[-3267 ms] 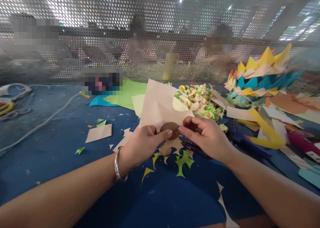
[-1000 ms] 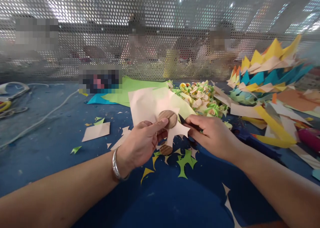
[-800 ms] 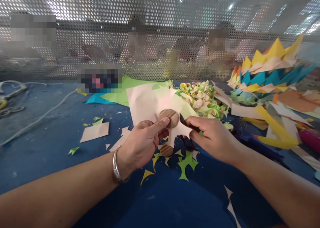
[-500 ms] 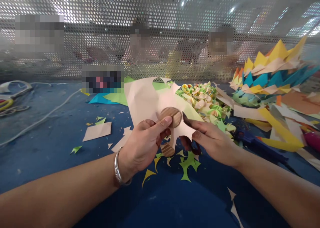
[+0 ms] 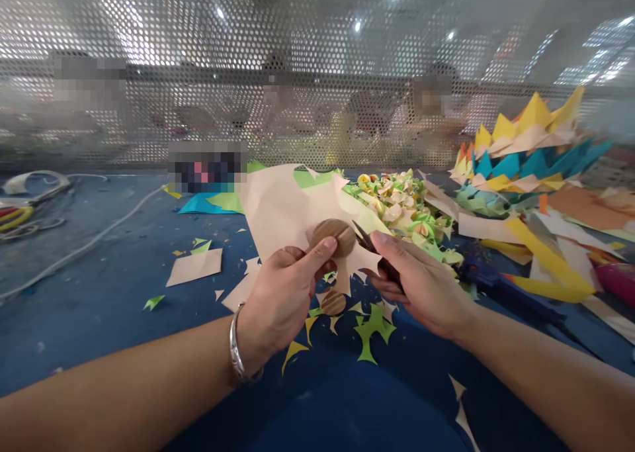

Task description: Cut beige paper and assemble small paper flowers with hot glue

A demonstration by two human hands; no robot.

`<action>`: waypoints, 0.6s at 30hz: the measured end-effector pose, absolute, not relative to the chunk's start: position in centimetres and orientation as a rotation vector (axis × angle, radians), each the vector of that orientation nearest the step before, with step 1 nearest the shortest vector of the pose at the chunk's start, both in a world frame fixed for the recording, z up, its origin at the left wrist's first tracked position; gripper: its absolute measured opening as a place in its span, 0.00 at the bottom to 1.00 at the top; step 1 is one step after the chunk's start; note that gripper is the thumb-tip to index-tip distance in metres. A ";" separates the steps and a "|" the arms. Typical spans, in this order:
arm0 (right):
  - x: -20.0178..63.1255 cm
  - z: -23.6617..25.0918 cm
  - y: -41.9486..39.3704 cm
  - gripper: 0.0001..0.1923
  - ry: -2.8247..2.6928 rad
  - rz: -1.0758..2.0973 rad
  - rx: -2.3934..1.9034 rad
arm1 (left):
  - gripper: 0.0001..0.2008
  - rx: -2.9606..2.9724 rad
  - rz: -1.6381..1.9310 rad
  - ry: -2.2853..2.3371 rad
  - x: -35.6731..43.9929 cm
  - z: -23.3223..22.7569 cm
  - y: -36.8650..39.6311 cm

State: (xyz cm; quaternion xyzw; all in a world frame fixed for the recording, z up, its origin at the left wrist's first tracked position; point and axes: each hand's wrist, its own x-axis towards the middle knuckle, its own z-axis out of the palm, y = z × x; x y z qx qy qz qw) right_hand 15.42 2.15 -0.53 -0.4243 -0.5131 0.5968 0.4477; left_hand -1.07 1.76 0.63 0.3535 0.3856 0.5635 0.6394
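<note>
Between thumb and fingers, my left hand point(image 5: 292, 286) pinches a round wood-grain disc point(image 5: 333, 236) flat against a pale pink sheet of paper point(image 5: 278, 204). The sheet's near edge is cut into curved, pointed shapes. My right hand point(image 5: 417, 276) is closed on scissors point(image 5: 366, 235), whose dark blades point up and left beside the disc's right edge; their handles are mostly hidden by my fingers. A second wood-grain disc point(image 5: 333, 302) shows just below my hands. Green paper scraps point(image 5: 373, 333) and small yellow ones lie under them on the blue table point(image 5: 317, 406).
A heap of small folded paper pieces point(image 5: 397, 207) lies behind my right hand. To the right are a blue glue gun point(image 5: 506, 286), paper strips point(image 5: 550, 260) and stacked, pointed paper crowns point(image 5: 536, 147). A white cable point(image 5: 114, 224) crosses the left side. Perforated metal point(image 5: 307, 108) stands behind.
The scissor blades have come away from the paper's cut edge and now show more beside the disc. My right hand has turned slightly upward. My left hand keeps its pinch.
</note>
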 end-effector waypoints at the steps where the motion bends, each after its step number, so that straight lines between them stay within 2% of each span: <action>1: 15.4 -0.3 2.1 0.23 -1.266 1.494 -1.040 | 0.08 0.798 1.284 0.873 -1.1 0.6 1.8; 6: 15.4 0.2 2.1 0.22 -1.318 1.539 -1.018 | 0.08 0.825 1.214 0.847 -1.2 0.3 1.8; 18: 15.7 0.5 2.1 0.25 -1.467 1.415 -1.069 | 0.11 0.889 1.178 0.834 -1.4 -0.4 1.7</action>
